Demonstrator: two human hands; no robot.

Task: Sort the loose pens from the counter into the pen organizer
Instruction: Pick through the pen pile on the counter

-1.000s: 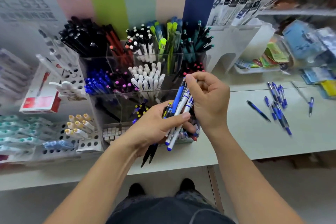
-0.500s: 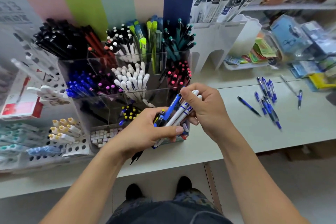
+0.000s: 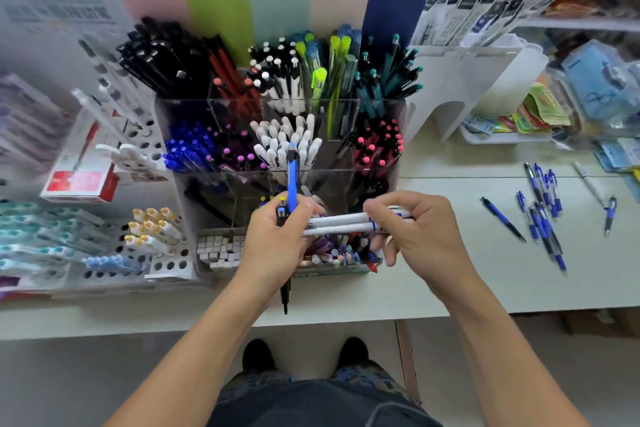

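My left hand [image 3: 273, 246] grips a small bunch of pens: a blue pen [image 3: 293, 180] stands upright out of the fist and a dark pen [image 3: 285, 295] hangs below it. My right hand [image 3: 415, 236] pinches two white pens [image 3: 339, 224] that lie level between both hands. Right behind the hands stands the clear tiered pen organizer [image 3: 394, 177], its compartments full of black, red, white, blue, pink and green pens. Several loose blue pens [image 3: 542, 211] lie on the counter [image 3: 450, 281] to the right.
White peg racks with markers [image 3: 149, 232] and a red and white box [image 3: 81, 184] stand left of the organizer. A white stand [image 3: 460, 87] and packaged goods [image 3: 595, 87] fill the back right. A lone white pen [image 3: 588, 184] lies by the loose blue ones.
My right hand has drawn the white pens out of the bunch and swung them level. The left hand's remaining pens now stand upright. The view has shifted slightly.
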